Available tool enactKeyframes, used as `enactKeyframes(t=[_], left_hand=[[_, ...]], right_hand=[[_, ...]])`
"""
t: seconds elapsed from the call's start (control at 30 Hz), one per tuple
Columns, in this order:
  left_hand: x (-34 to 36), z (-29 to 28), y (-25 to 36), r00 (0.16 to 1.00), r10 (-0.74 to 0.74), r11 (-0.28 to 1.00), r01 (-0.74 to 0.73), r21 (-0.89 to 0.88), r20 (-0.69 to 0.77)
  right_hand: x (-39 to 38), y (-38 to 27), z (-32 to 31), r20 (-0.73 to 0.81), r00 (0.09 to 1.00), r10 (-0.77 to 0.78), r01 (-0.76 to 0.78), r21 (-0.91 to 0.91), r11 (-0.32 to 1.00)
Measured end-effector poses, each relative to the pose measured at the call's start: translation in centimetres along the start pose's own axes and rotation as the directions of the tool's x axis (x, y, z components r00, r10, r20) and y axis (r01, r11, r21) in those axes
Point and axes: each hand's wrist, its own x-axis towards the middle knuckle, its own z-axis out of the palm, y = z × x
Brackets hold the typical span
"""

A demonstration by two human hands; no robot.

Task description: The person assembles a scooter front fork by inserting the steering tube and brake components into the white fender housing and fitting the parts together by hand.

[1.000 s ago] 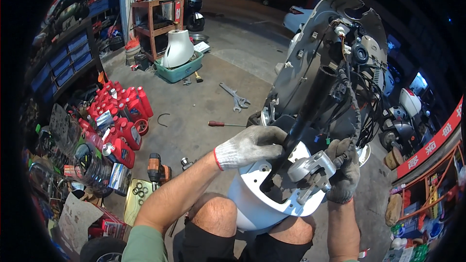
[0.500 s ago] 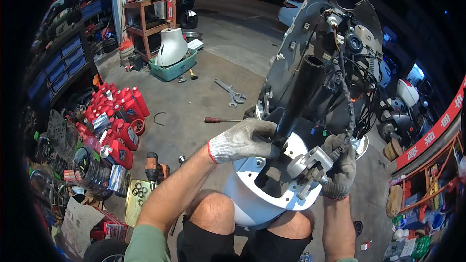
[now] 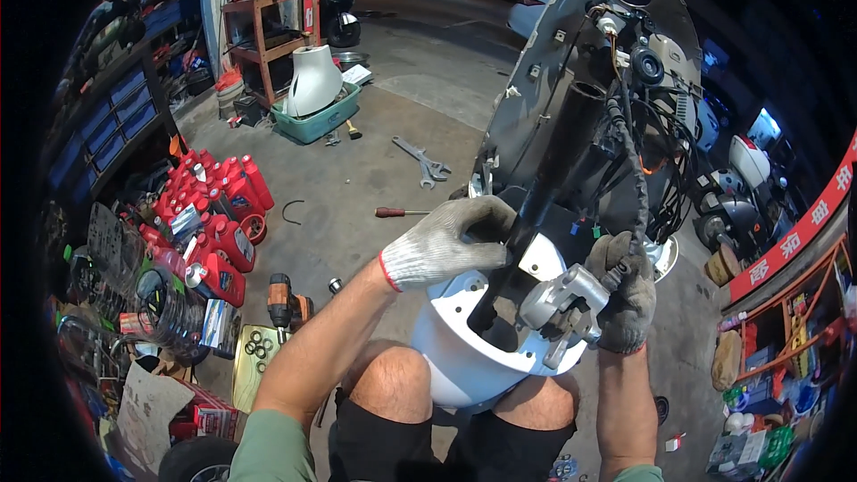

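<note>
My left hand [image 3: 451,243], in a pale knit glove with a red cuff, curls its thumb and fingers against a black steering tube [image 3: 540,201]. The tube slants up from a white front fender [image 3: 464,375] that sits between my knees. My right hand [image 3: 622,295], in a dirtier grey glove, is closed on a silver brake caliper [image 3: 553,303] above the fender's right side. A black corrugated cable sleeve [image 3: 636,187] passes down by that hand. Behind the tube stands a grey scooter front shell [image 3: 536,98] with loose wiring and a round black horn [image 3: 647,65].
On the floor are wrenches [image 3: 421,162], a red-handled screwdriver [image 3: 393,211], an orange drill [image 3: 281,302] and a yellow tray [image 3: 243,375] with rings. Red bottles [image 3: 210,214] crowd the left. A green bin [image 3: 308,127] holds a white panel. A cluttered rack [image 3: 786,330] stands right.
The tube's top and the front shell have shifted a little farther away. Both hands have risen slightly, with the caliper still in my right hand.
</note>
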Motion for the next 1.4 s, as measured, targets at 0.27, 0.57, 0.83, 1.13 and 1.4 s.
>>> enactKeyframes(t=[0.27,0.57,0.83,1.13,1.4], left_hand=[[-0.3,-0.4,-0.1,0.997,-0.064,0.989,0.067,-0.130,0.030],[-0.8,-0.5,-0.7,0.998,-0.067,0.988,0.067,-0.138,0.003],[-1.3,-0.4,-0.7,0.993,-0.109,0.989,0.112,-0.093,0.042],[-2.0,-0.3,-4.6,1.000,0.005,0.888,-0.019,-0.460,-0.030],[-1.6,0.0,-4.9,0.994,0.056,0.895,-0.091,-0.437,-0.093]], right_hand=[[0.4,-0.9,2.4,-0.073,0.994,0.078,-0.085,-0.098,0.992],[1.8,-1.5,3.2,0.184,0.970,0.161,-0.083,-0.370,0.925],[0.7,-1.8,3.8,0.144,0.981,0.131,-0.058,-0.429,0.902],[1.8,-2.4,4.0,0.493,0.856,0.156,0.288,-0.705,0.648],[1.9,-2.6,4.4,0.389,0.892,0.231,0.138,-0.720,0.680]])
